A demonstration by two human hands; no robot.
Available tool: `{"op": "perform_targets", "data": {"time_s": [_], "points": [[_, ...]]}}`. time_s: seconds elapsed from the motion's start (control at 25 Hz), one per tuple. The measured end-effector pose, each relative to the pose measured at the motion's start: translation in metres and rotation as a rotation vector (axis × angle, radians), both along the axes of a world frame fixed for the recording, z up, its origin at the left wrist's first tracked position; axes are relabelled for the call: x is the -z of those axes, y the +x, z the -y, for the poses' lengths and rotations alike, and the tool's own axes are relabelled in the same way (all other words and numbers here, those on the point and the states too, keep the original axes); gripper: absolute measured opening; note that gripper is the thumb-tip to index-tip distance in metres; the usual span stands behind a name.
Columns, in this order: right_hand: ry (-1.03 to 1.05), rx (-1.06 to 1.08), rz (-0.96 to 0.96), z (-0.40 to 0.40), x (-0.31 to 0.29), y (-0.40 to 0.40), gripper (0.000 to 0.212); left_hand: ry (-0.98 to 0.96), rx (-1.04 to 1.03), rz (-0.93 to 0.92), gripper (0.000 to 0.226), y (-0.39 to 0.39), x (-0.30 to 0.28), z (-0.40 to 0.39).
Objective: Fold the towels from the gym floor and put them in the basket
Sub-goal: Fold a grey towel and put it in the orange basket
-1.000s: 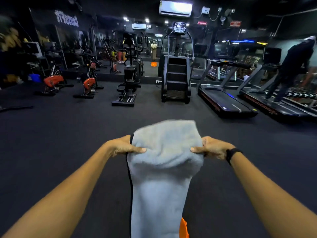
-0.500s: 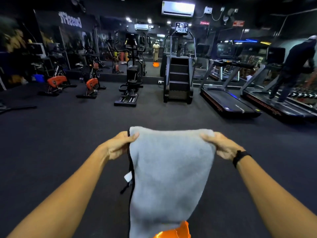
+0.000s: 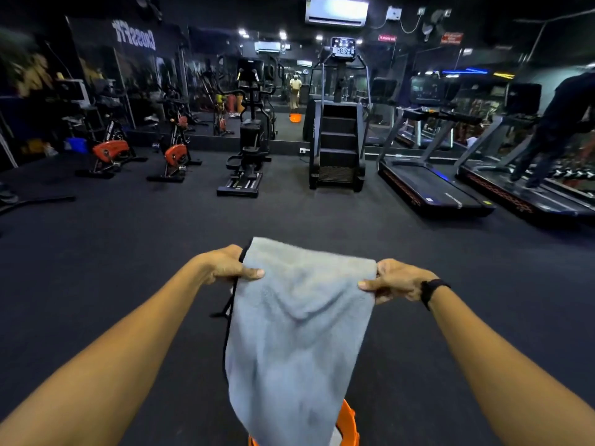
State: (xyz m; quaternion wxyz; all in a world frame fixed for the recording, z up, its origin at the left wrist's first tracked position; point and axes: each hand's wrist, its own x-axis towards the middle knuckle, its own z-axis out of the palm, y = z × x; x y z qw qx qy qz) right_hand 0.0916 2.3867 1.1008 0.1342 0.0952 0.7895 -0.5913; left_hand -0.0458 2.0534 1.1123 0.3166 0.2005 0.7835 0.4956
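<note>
Head view: left hand [image 3: 225,268] and right hand [image 3: 394,281] pinch a grey towel's [image 3: 296,342] top corners at lower centre; it hangs over an orange basket [image 3: 349,424], contents hidden.

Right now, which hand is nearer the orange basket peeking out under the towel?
Right. The right hand grips the towel corner up and right of the orange basket; the left hand grips the opposite corner, farther off.

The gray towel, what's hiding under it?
Below the hanging gray towel, part of an orange basket peeks out. The towel covers the rest, so its inside cannot be seen.
</note>
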Motion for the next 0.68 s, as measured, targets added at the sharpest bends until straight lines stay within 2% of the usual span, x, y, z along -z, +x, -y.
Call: {"op": "perform_targets", "data": {"time_s": [0.08,0.16,0.24,0.32,0.36,0.4,0.44,0.52,0.56,0.6,0.64,0.68], "points": [[-0.175,0.082,-0.156,0.000,-0.004,-0.004,0.077,0.206,-0.151,0.030,0.042,-0.002,0.003,0.002],[-0.317,0.077,-0.192,0.001,-0.015,-0.003,0.071,0.332,-0.153,0.112,0.067,-0.003,-0.003,0.008],[-0.233,-0.026,-0.075,0.008,-0.015,0.000,0.063,0.223,-0.065,0.060,0.087,-0.001,-0.004,0.010],[-0.227,0.001,-0.153,0.006,-0.012,-0.004,0.076,0.337,-0.114,0.043,0.091,-0.005,0.001,0.010],[-0.286,0.063,-0.203,0.005,-0.013,-0.006,0.083,0.414,-0.131,0.060,0.088,-0.003,0.000,0.009],[-0.332,0.104,-0.237,0.003,-0.016,-0.006,0.081,0.414,-0.111,0.059,0.078,-0.002,0.000,0.007],[-0.357,0.103,-0.229,0.003,-0.020,-0.004,0.068,0.351,-0.071,0.063,0.062,0.002,-0.003,0.004],[-0.198,0.022,-0.063,0.007,-0.024,0.000,0.046,0.306,-0.136,-0.023,0.021,0.006,-0.002,-0.001],[-0.146,0.035,-0.073,0.003,-0.023,0.001,0.051,0.375,-0.213,-0.025,0.013,0.004,-0.001,-0.002],[-0.181,0.080,-0.141,-0.003,-0.020,-0.001,0.063,0.469,-0.257,0.016,0.014,0.002,0.000,-0.001],[-0.260,0.133,-0.199,-0.009,-0.021,-0.002,0.075,0.521,-0.238,0.067,0.016,0.004,-0.002,0.001],[-0.316,0.149,-0.231,-0.011,-0.023,-0.002,0.081,0.490,-0.208,0.076,0.020,0.005,-0.002,0.002]]}}
